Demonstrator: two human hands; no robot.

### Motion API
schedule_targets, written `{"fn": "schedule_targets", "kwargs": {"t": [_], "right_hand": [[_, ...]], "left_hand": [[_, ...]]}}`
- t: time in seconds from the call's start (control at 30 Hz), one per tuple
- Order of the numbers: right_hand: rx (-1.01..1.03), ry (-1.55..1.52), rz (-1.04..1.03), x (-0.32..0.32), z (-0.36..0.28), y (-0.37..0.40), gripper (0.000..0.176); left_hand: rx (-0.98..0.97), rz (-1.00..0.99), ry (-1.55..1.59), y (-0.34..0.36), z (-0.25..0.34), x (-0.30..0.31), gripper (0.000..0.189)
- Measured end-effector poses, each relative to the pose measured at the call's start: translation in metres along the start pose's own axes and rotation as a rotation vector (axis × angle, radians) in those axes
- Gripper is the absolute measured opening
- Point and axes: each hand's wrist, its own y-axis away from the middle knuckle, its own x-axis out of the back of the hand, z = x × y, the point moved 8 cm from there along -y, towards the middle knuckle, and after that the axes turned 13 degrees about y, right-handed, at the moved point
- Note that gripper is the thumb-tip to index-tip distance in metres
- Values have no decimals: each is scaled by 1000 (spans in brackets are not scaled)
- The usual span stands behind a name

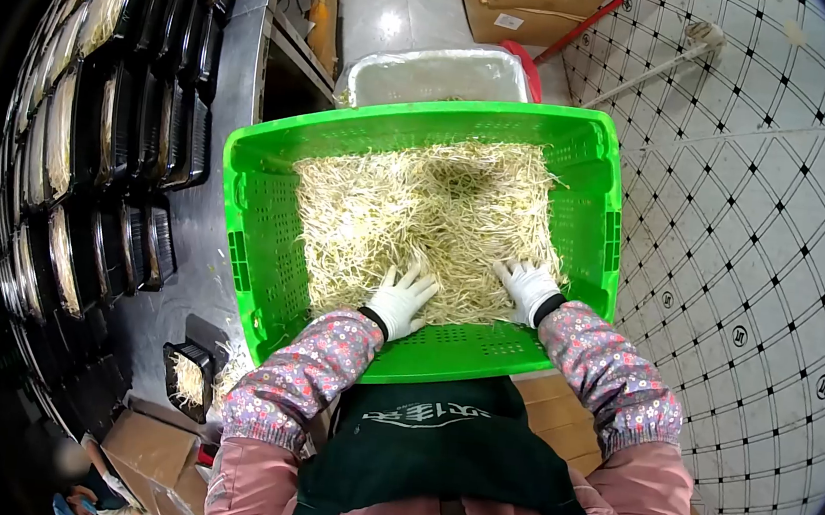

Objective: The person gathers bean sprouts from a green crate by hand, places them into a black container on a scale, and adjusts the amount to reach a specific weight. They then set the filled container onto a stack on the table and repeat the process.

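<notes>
A green plastic crate with perforated walls stands in front of me, holding a thick heap of pale bean sprouts. Near the crate's front wall, my left hand, in a white glove, rests on the sprouts with its fingers spread. To the right, my right hand, also gloved in white, lies on the heap close to the right wall, fingers apart. Neither hand has closed around anything. Some fingertips touch or sink slightly among the sprouts. A darker hollow shows in the heap toward the back.
Stacks of black trays with sprouts line the steel table on the left. One small black tray sits nearer me. Behind the crate is a pale tub; cardboard boxes stand farther back. Another person is at lower left.
</notes>
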Motion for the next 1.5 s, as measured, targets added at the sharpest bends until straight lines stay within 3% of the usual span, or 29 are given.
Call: {"fn": "schedule_targets", "kwargs": {"t": [0.13, 0.23, 0.27, 0.43, 0.5, 0.53, 0.63, 0.7, 0.77, 0.83, 0.87, 0.97, 1.0, 1.03, 1.1, 1.13, 1.17, 1.2, 1.3, 1.33, 1.37, 1.4, 1.43, 1.5], "right_hand": [[-4, 53, 85, 15, 11, 20, 117], [-58, 132, 25, 19, 15, 15, 119], [-74, 207, 108, 20, 14, 14, 112], [-61, 99, -35, -22, 16, -7, 112], [-96, 186, 116, -8, 13, 3, 112], [-89, 227, 169, 6, 9, 12, 83], [-143, 97, 120, -26, 20, -27, 84], [-105, 8, -19, -21, 24, -31, 72], [-68, 19, 94, 3, 30, -21, 34], [-83, 41, 18, 15, 40, -11, 29], [-64, 42, 76, 34, 41, 0, 29], [12, 31, 233, 109, 42, 46, 37], [35, -43, 269, 131, 36, 60, 40], [58, -117, 307, 149, 26, 66, 43], [111, -359, 210, 160, -1, 55, 46], [168, -359, 224, 153, -18, 43, 45], [244, -306, 379, 160, -37, 38, 43], [233, -367, 346, 170, -50, 36, 40], [278, -322, 495, 208, -86, 12, 26], [275, -292, 578, 214, -97, -8, 35], [289, -267, 624, 226, -103, -24, 54], [273, -229, 694, 242, -106, -25, 76], [314, -241, 732, 248, -105, -38, 87], [165, -192, 689, 248, -89, -49, 93]], "left_hand": [[-61, 161, 137, -15, 25, 27, 93], [-47, 159, 181, -52, 46, 25, 103], [-41, 147, 171, -64, 53, 20, 105], [30, 101, 280, -94, 67, 0, 114], [22, 170, 228, -92, 67, 5, 116], [17, 205, 200, -92, 66, 9, 116], [142, 138, 187, -114, 62, -1, 118], [136, 149, 237, -125, 60, -7, 107], [89, 277, 427, -128, 56, -3, 78], [101, 214, 548, -129, 58, 5, 56], [106, 179, 608, -126, 62, 14, 45], [42, 470, 727, -85, 67, 65, 25], [30, 451, 782, -63, 66, 88, 30], [-77, 576, 862, -40, 60, 105, 34], [67, 423, 761, -6, 32, 116, 35], [22, 509, 777, 14, 18, 117, 34], [-23, 575, 734, 38, 8, 127, 37], [51, 522, 725, 56, -4, 131, 39], [147, 636, 465, 87, -43, 145, 35], [145, 732, 393, 92, -58, 153, 35], [140, 836, 280, 94, -80, 152, 36], [106, 892, 232, 93, -94, 158, 46], [233, 798, 177, 92, -98, 171, 66], [300, 842, 142, 95, -111, 169, 82]]}}
